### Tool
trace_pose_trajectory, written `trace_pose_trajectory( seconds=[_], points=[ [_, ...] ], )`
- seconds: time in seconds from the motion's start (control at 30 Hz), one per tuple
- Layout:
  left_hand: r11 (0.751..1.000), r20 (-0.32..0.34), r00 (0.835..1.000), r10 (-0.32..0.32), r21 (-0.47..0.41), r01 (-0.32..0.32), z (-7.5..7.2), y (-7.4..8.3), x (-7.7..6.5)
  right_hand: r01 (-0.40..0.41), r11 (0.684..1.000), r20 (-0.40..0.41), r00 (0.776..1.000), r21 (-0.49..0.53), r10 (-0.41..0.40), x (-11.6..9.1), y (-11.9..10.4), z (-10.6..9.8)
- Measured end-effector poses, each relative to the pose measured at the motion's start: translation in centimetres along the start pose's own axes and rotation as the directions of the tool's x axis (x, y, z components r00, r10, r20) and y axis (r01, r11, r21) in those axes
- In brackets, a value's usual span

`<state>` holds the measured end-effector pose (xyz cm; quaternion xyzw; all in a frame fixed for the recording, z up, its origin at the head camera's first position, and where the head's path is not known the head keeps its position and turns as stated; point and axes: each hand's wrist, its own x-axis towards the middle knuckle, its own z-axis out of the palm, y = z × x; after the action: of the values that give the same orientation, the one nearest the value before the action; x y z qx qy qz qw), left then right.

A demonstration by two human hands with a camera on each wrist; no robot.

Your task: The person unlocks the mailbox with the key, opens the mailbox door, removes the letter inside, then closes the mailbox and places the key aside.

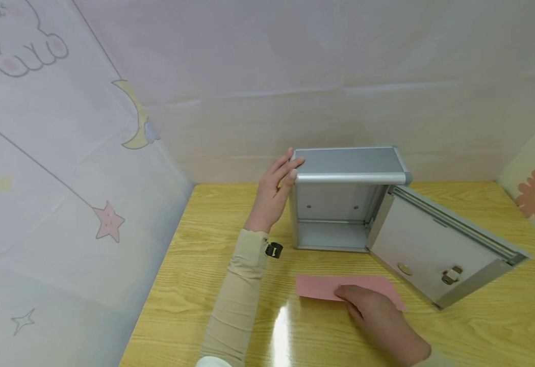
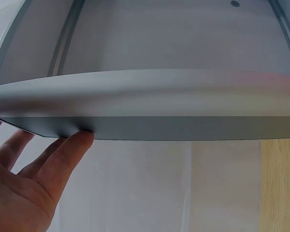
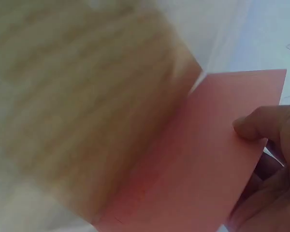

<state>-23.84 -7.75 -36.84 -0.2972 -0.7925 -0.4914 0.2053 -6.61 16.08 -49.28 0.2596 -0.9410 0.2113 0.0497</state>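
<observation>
A grey metal box point(image 1: 351, 162) stands on the table with its front door point(image 1: 432, 244) swung out to the right. At the box's upper left corner my left hand point(image 1: 271, 192) rests with fairly straight fingers touching the top and side; the left wrist view shows its fingertips point(image 2: 82, 137) against the panel. My right hand point(image 1: 379, 318) pinches a pink sheet of paper point(image 1: 317, 286) by its near edge, thumb on top, in front of the box opening. The pink sheet point(image 3: 203, 150) fills much of the right wrist view; some fingers are hidden behind it.
The wooden table point(image 1: 203, 255) extends on both sides of the box. A latch point(image 1: 452, 275) sits on the door's inner face, which juts toward the right front. A pale wall covering point(image 1: 249, 117) rises behind the table, and a patterned one point(image 1: 65, 178) at the left.
</observation>
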Motion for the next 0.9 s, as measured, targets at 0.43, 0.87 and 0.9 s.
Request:
trace_pose_trajectory(
  seconds=[0.43,0.87,0.9],
  points=[
    [0.998,0.008,0.999,-0.033,-0.046,0.034,-1.0,3.9,-0.1,0.028,1.0,0.195,0.98,-0.003,-0.027,-0.5,1.2,1.7],
    [0.999,0.014,1.0,-0.026,-0.036,0.027,-1.2,4.2,-0.1,0.062,0.998,0.209,0.976,0.008,-0.062,-0.3,1.4,1.6],
    [0.999,0.014,0.999,-0.03,-0.035,0.03,-1.2,4.2,-0.1,0.065,0.998,0.21,0.976,0.008,-0.065,-0.3,1.5,1.6]
  ],
)
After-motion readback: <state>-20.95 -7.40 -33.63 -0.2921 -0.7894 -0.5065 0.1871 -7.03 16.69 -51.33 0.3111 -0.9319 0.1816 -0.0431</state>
